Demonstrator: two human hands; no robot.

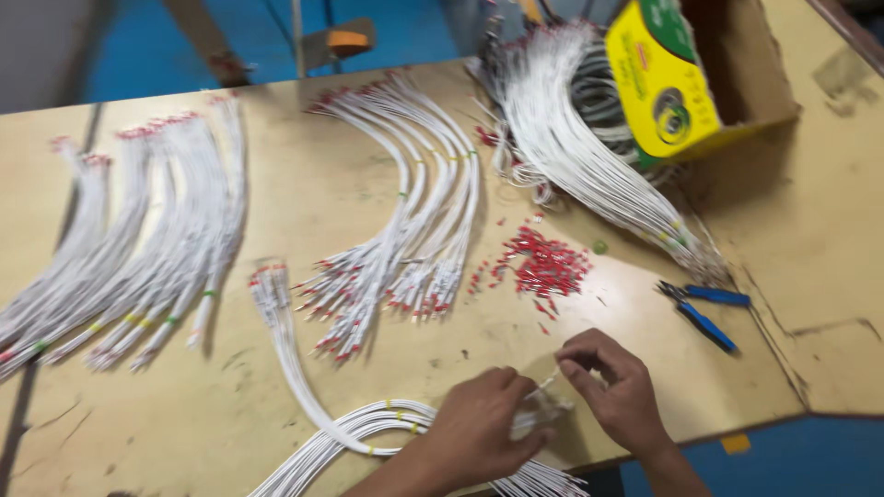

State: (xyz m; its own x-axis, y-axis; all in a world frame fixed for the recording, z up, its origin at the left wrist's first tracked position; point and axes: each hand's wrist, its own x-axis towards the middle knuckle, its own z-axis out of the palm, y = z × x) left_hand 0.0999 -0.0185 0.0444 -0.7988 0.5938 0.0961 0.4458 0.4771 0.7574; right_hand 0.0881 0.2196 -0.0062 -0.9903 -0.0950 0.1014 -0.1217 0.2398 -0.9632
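Fingers of the left hand (483, 428) curl shut around white wire ends (543, 405), just below the red terminal pile (543, 265). Right hand (615, 387) pinches one wire tip beside them; blur hides the grip's detail. Right of the pile lie blue-handled pliers (707, 311). The wire bundle (368, 433) runs off the bottom edge.
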